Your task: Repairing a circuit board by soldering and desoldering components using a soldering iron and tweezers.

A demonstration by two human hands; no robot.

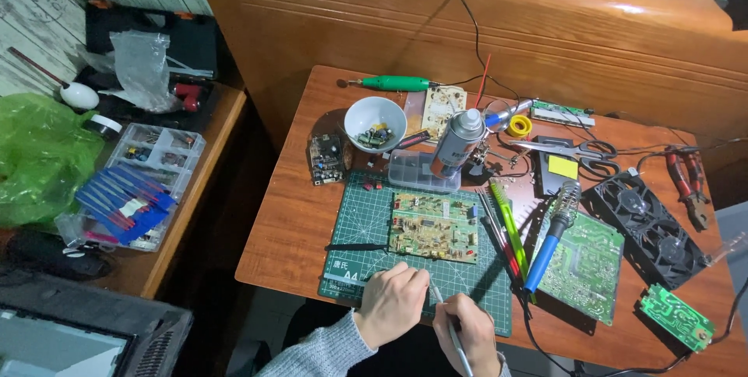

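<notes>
- Left hand [392, 303] curled loosely, knuckles up, resting on the near edge of the green cutting mat [362, 221]; nothing visibly held.
- Right hand [470, 336] just beside it, closed around a thin metal tool [449, 325], tip pointing toward the left hand.
- Circuit board [434, 227] flat on the mat, just beyond both hands.
- Blue-handled soldering iron [549, 244] lying right of the mat on the wooden desk [292, 229].
- White bowl [375, 123] of small parts at the far side.

Far left of you sits a crumpled green plastic bag [35, 155]; beside it, a clear bag [144, 65]. A yellow square label [562, 167] marks the black box far right.
</notes>
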